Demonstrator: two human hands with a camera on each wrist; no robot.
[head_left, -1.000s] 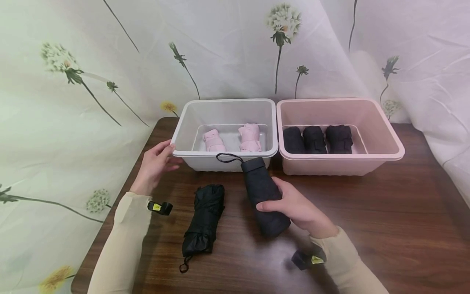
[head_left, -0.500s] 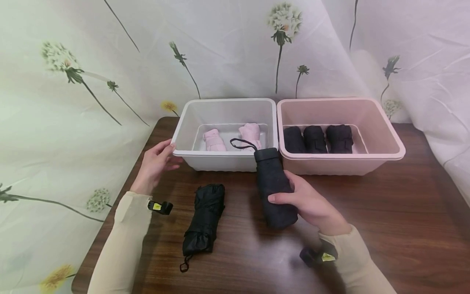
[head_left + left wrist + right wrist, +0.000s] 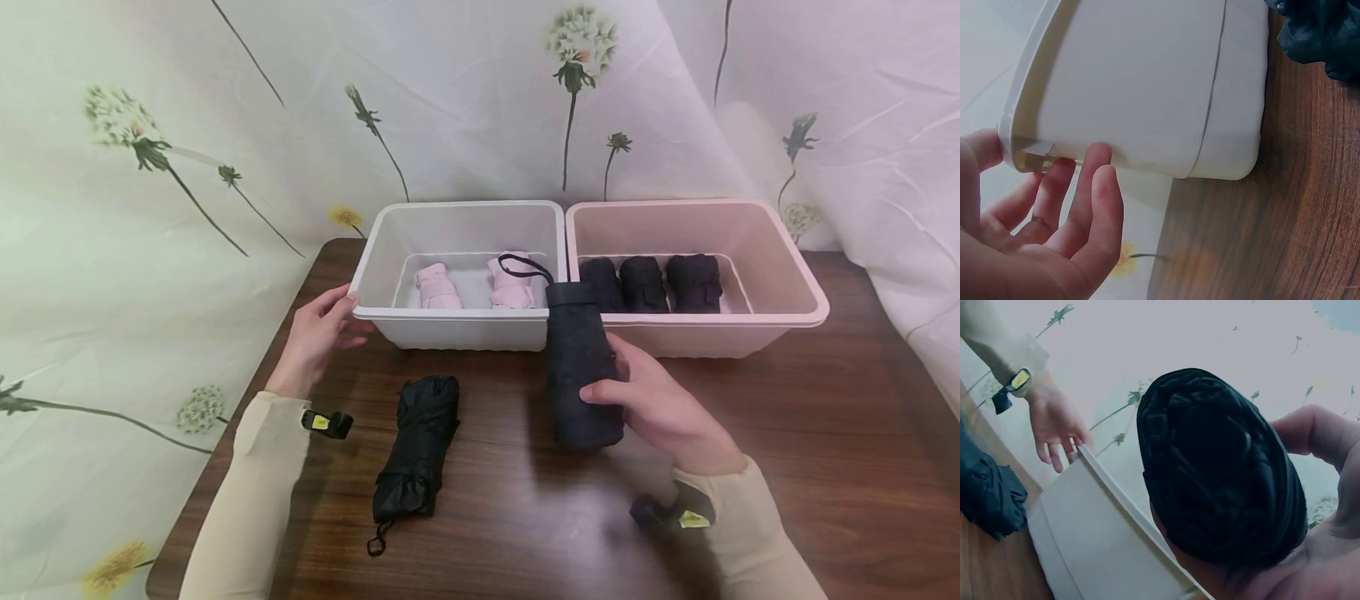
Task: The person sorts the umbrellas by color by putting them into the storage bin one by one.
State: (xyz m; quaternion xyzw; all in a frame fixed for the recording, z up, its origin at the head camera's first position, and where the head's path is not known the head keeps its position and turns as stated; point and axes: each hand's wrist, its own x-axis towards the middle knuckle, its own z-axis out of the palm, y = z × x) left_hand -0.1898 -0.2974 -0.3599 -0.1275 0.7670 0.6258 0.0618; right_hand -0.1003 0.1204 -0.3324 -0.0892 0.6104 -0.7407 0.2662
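My right hand (image 3: 660, 400) grips a black folded umbrella (image 3: 579, 367) with a looped wrist strap, held above the table in front of where the two bins meet. Its closed end (image 3: 1222, 462) fills the middle of the right wrist view. At the front left corner of the white bin (image 3: 457, 315), my left hand (image 3: 315, 337) pinches the rim, thumb on top and fingers under the lip. Another black folded umbrella (image 3: 417, 446) lies on the table between my arms, strap toward me. Two pink folded umbrellas (image 3: 438, 287) lie in the white bin.
A pink bin (image 3: 697, 321) stands right beside the white one, with several black folded umbrellas (image 3: 693, 283) side by side in it. Both stand at the back of the dark wooden table (image 3: 832, 433), against a flower-printed cloth (image 3: 465, 100).
My right hand has moved right and away from me with the umbrella, which has turned more upright in the head view. The left hand stays on the white bin's rim.
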